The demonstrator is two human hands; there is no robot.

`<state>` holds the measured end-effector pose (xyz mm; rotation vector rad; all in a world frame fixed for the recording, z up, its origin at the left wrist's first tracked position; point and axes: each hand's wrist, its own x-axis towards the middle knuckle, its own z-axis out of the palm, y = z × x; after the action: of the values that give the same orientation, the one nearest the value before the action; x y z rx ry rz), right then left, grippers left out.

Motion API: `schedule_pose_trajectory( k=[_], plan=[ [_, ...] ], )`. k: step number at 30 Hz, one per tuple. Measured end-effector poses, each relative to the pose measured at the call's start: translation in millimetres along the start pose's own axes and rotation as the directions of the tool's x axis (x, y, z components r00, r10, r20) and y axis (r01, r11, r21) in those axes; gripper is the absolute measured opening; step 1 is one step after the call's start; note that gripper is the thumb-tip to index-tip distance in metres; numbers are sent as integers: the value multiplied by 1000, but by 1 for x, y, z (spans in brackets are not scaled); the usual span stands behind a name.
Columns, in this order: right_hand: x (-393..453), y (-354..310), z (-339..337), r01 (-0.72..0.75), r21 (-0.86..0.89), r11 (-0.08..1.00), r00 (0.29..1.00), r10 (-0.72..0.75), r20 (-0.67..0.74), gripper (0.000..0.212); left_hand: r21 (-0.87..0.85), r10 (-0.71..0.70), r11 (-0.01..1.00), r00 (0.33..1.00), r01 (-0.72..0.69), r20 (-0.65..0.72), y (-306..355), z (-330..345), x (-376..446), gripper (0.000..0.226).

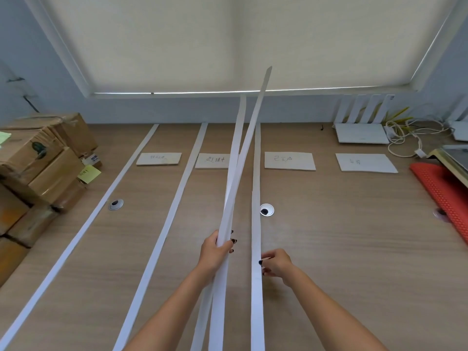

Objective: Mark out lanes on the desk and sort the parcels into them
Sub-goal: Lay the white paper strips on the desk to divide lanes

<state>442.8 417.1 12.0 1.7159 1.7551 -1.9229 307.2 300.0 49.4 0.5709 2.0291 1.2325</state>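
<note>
Left hand (215, 249) grips two spare white strips (234, 173) at lower centre, fingers curled round them; right hand (276, 264) pinches the third laid strip (256, 198) flat on the worktop (342, 236); strips look light and floppy, best held near one end.

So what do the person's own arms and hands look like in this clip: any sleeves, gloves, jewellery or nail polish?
Both forearms are bare as far as the view shows, with no sleeves in view. The left hand and right hand wear no gloves, and no rings, watch or bracelets show. The fingernails are painted very dark, black or near it, and look fairly long.
</note>
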Motion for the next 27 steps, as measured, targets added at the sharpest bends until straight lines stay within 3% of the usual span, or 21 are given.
schedule_pose_trajectory(
  k=[7,11,14,16,18,23,27],
  plan=[
    [4,4,-2,-44,-74,996,998,41,-42,15,-1,25,1000,1000,-25,4,2,9,0,14],
    [-1,8,-14,17,-175,984,997,-29,-67,30,-28,19,999,1000,-19,11,9,26,-9,15],
    [-21,4,-29,21,83,996,981,-36,188,30,-40,24,999,1000,-23,9,20,49,-18,12],
    [-37,3,-43,-7,221,975,922,-79,379,29,-57,19,998,1000,-19,1,31,72,-24,11],
    [-49,8,-63,-3,314,949,874,-151,462,31,-89,6,996,1000,-7,-11,41,99,-31,13],
    [-67,41,-146,126,429,894,849,-321,419,32,-132,-29,991,1000,28,-5,64,180,-55,11],
    [-78,70,-218,231,330,915,877,-343,337,27,-188,-43,981,999,40,-14,81,255,-83,1]
  ],
)
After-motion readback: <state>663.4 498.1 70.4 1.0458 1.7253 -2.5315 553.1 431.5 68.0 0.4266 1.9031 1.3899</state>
